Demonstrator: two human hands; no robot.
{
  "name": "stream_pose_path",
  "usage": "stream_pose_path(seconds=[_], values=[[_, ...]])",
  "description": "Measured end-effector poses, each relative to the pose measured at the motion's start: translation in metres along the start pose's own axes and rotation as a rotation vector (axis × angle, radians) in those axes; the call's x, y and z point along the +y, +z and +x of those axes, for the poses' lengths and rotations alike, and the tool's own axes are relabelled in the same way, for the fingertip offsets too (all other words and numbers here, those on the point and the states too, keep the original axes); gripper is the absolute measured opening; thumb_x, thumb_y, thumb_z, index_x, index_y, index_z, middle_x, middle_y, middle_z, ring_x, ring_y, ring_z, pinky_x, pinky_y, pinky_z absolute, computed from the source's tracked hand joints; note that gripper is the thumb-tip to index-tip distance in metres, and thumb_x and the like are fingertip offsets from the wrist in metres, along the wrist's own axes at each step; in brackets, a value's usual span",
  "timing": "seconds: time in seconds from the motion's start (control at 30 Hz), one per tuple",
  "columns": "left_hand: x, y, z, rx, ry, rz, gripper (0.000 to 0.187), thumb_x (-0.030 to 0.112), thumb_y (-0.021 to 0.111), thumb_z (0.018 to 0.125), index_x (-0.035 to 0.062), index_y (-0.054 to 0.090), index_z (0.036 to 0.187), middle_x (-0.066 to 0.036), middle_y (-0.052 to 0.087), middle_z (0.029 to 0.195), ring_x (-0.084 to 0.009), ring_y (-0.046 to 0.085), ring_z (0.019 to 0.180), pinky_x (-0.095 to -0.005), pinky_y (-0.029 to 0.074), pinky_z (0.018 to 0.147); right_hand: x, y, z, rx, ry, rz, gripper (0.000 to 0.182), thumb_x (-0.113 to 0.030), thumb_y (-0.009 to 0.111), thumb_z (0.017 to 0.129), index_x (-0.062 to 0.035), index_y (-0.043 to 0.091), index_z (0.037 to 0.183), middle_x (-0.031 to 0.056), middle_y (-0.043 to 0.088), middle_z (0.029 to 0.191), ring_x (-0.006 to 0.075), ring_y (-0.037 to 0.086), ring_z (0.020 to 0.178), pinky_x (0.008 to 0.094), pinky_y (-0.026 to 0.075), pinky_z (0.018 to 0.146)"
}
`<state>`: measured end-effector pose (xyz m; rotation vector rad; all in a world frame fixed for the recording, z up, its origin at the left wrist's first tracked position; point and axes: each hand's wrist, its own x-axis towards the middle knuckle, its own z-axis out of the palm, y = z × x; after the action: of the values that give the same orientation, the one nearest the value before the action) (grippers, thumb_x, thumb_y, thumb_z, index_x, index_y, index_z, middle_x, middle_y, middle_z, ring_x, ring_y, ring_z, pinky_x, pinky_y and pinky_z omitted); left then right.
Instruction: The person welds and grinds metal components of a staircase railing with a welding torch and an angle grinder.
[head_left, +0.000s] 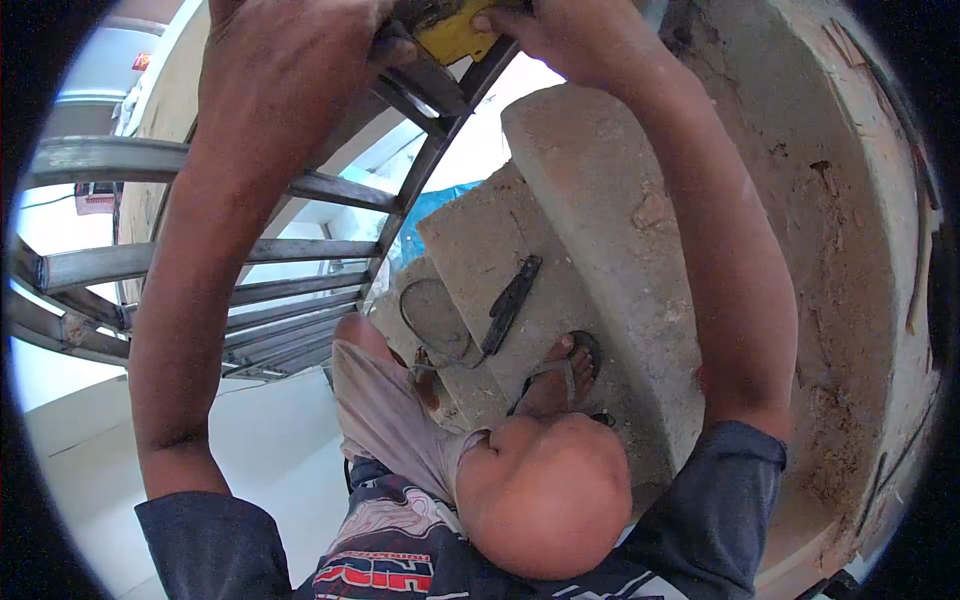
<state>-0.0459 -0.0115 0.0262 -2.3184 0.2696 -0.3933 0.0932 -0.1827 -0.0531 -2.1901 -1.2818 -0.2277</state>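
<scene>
At the top edge of the view, a yellow and black tool (pixel 455 38) is partly cut off by the frame, and its exact kind does not show. My right hand (pixel 575 40) is closed on its right side, with a fingertip pressed on the yellow face. My left hand (pixel 300 50) is closed at the dark left side of the same tool, most of its fingers hidden. Both hands are at the upper part of a dark metal railing (pixel 420 175), whose square bars run down and to the left.
Below are rough concrete steps (pixel 590 190), with my sandalled foot (pixel 555 380) on one. A black welding electrode holder (pixel 512 303) with its cable (pixel 405 300) lies on a step. A rough plastered wall (pixel 830 250) rises at right; a blue sheet (pixel 425 215) shows behind the railing.
</scene>
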Motion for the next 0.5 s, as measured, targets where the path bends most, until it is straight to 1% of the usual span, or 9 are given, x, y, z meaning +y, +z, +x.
stream_pose_path(seconds=[0.03, 0.07, 0.13, 0.2, 0.27, 0.33, 0.37, 0.43, 0.5], values=[[0.002, 0.001, 0.001, -0.034, -0.042, -0.012, 0.041, 0.044, 0.070, 0.092, 0.0140, 0.074, 0.120, -0.004, 0.075, 0.118, -0.0264, 0.065, 0.119, -0.0485, 0.031, 0.117, -0.001, 0.000, -0.002, 0.030, 0.003, 0.007, 0.030, -0.013, 0.064, 0.093, -0.0083, 0.072, 0.121, 0.0127, 0.066, 0.115, 0.0302, 0.059, 0.120, 0.0480, 0.037, 0.111], [0.001, 0.004, 0.001, -0.034, -0.040, -0.013, 0.041, 0.044, 0.070, 0.092, 0.0140, 0.074, 0.120, -0.004, 0.075, 0.118, -0.0264, 0.065, 0.119, -0.0485, 0.031, 0.117, -0.001, 0.001, -0.002, 0.058, 0.006, 0.016, 0.030, -0.013, 0.065, 0.093, -0.0086, 0.071, 0.122, 0.0120, 0.065, 0.113, 0.0301, 0.059, 0.119, 0.0478, 0.037, 0.111], [-0.004, 0.011, 0.001, -0.057, -0.042, -0.134, 0.041, 0.044, 0.070, 0.092, 0.0154, 0.074, 0.121, -0.004, 0.074, 0.118, -0.0243, 0.065, 0.117, -0.0485, 0.024, 0.118, 0.000, 0.006, -0.002, 0.095, -0.003, -0.013, 0.029, -0.012, 0.066, 0.091, -0.0081, 0.071, 0.119, 0.0120, 0.065, 0.113, 0.0301, 0.059, 0.118, 0.0476, 0.037, 0.111], [0.003, 0.002, -0.001, -0.028, -0.015, -0.065, 0.040, 0.044, 0.070, 0.092, 0.0164, 0.074, 0.122, -0.004, 0.073, 0.118, -0.0236, 0.065, 0.117, -0.0484, 0.024, 0.118, 0.002, 0.013, -0.002, 0.134, -0.010, -0.045, 0.027, -0.011, 0.068, 0.090, -0.0076, 0.071, 0.117, 0.0120, 0.066, 0.112, 0.0301, 0.059, 0.118, 0.0474, 0.037, 0.111], [0.006, 0.001, 0.000, 0.004, 0.012, 0.005, 0.040, 0.043, 0.070, 0.093, 0.0175, 0.074, 0.123, -0.004, 0.072, 0.118, -0.0228, 0.064, 0.117, -0.0484, 0.025, 0.117, 0.004, 0.018, -0.002, 0.233, -0.030, -0.051, 0.024, -0.009, 0.069, 0.089, -0.0065, 0.070, 0.112, 0.0123, 0.066, 0.110, 0.0314, 0.061, 0.115, 0.0473, 0.039, 0.109], [0.004, 0.010, -0.004, -0.004, 0.009, 0.034, 0.039, 0.042, 0.070, 0.093, 0.0201, 0.073, 0.126, -0.002, 0.071, 0.119, -0.0211, 0.064, 0.117, -0.0487, 0.023, 0.117, 0.008, 0.023, -0.003, 0.246, -0.038, -0.054, 0.022, -0.009, 0.069, 0.089, -0.0061, 0.070, 0.111, 0.0125, 0.067, 0.108, 0.0320, 0.062, 0.113, 0.0474, 0.040, 0.109], [0.005, 0.012, -0.004, -0.003, 0.011, 0.033, 0.039, 0.042, 0.070, 0.093, 0.0201, 0.073, 0.126, -0.002, 0.071, 0.119, -0.0211, 0.064, 0.117, -0.0487, 0.023, 0.117, 0.011, 0.024, -0.004, 0.258, -0.050, -0.057, 0.021, -0.010, 0.069, 0.089, -0.0057, 0.070, 0.109, 0.0127, 0.067, 0.105, 0.0327, 0.063, 0.110, 0.0474, 0.041, 0.108], [0.006, 0.013, -0.006, -0.075, -0.009, 0.035, 0.040, 0.039, 0.068, 0.095, 0.0213, 0.070, 0.131, -0.002, 0.071, 0.119, -0.0198, 0.064, 0.118, -0.0504, 0.019, 0.118, 0.012, 0.024, -0.006, 0.277, -0.064, -0.036, 0.019, -0.010, 0.069, 0.089, -0.0057, 0.070, 0.108, 0.0127, 0.067, 0.103, 0.0328, 0.064, 0.108, 0.0477, 0.042, 0.108], [0.008, 0.009, -0.006, -0.077, 0.004, 0.045, 0.041, 0.037, 0.067, 0.096, 0.0209, 0.068, 0.134, -0.003, 0.071, 0.118, -0.0197, 0.064, 0.118, -0.0512, 0.018, 0.119, 0.014, 0.025, -0.006, 0.297, -0.083, -0.012, 0.018, -0.011, 0.069, 0.089, -0.0057, 0.071, 0.106, 0.0128, 0.068, 0.100, 0.0329, 0.065, 0.105, 0.0479, 0.042, 0.107]])
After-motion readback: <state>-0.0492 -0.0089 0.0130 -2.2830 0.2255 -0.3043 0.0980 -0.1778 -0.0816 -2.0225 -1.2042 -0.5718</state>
